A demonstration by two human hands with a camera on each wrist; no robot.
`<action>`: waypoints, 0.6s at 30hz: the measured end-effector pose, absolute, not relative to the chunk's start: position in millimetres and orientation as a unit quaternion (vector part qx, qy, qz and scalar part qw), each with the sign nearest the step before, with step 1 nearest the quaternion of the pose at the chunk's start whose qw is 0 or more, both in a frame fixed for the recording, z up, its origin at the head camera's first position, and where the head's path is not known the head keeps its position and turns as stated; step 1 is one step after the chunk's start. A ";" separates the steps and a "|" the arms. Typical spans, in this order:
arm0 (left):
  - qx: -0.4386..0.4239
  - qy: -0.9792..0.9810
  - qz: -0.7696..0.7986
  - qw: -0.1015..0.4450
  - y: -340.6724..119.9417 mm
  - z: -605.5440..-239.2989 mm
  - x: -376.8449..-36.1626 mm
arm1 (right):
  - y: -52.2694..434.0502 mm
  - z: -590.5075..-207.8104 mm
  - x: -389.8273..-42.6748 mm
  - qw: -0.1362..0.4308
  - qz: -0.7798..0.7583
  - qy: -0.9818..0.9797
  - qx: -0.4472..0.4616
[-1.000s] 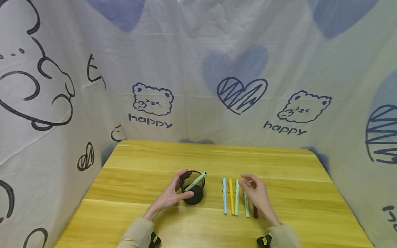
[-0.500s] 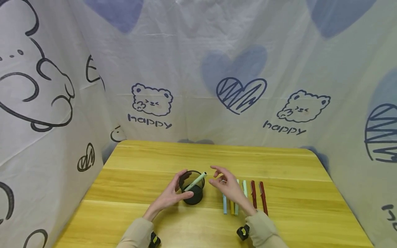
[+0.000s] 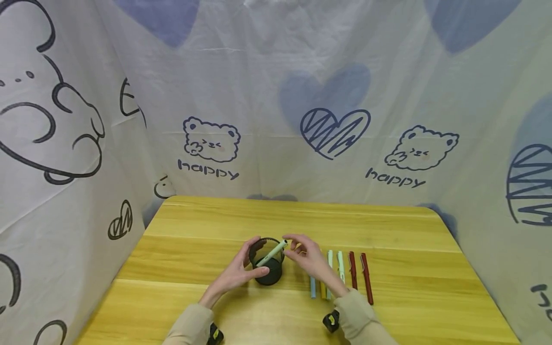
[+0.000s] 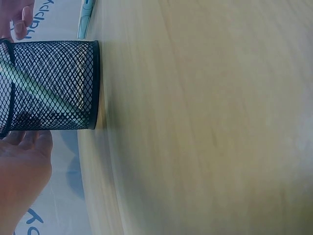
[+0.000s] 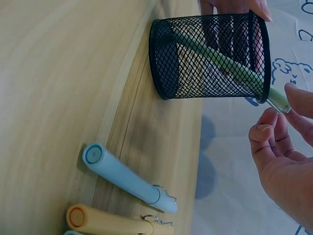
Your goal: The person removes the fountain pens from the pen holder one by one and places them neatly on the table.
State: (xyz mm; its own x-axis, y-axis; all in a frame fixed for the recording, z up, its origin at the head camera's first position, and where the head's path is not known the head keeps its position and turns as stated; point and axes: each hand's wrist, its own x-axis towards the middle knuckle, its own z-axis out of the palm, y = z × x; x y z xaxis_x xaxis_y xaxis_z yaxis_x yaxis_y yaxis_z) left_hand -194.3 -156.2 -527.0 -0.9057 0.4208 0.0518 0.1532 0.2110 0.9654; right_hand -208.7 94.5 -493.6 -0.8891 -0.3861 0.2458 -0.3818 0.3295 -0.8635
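From the head view, your left hand (image 3: 235,274) cups the black mesh cup (image 3: 267,261) mid-worktop (image 3: 388,225), edges far. The right wrist view shows your right hand (image 5: 281,161) relaxed, fingertips at the green pen (image 5: 220,61) leaning inside

Right hand (image 3: 311,261) is moving left, off the row of pens on the table and over to the mesh cup (image 3: 268,261). Its fingertips (image 5: 293,100) are now closing in on the top end of the green pen (image 3: 271,252) leaning in the cup.
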 end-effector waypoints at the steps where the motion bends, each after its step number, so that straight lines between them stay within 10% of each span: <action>1: 0.187 0.770 0.600 0.111 -156.2 -526.8 -194.1 | 93.8 -493.6 -208.8 0.003 -0.528 0.816 -0.234; 18: 0.187 0.769 0.601 0.110 -156.2 -527.0 -194.0 | 85.8 -495.3 -212.0 -0.016 -0.496 0.837 -0.232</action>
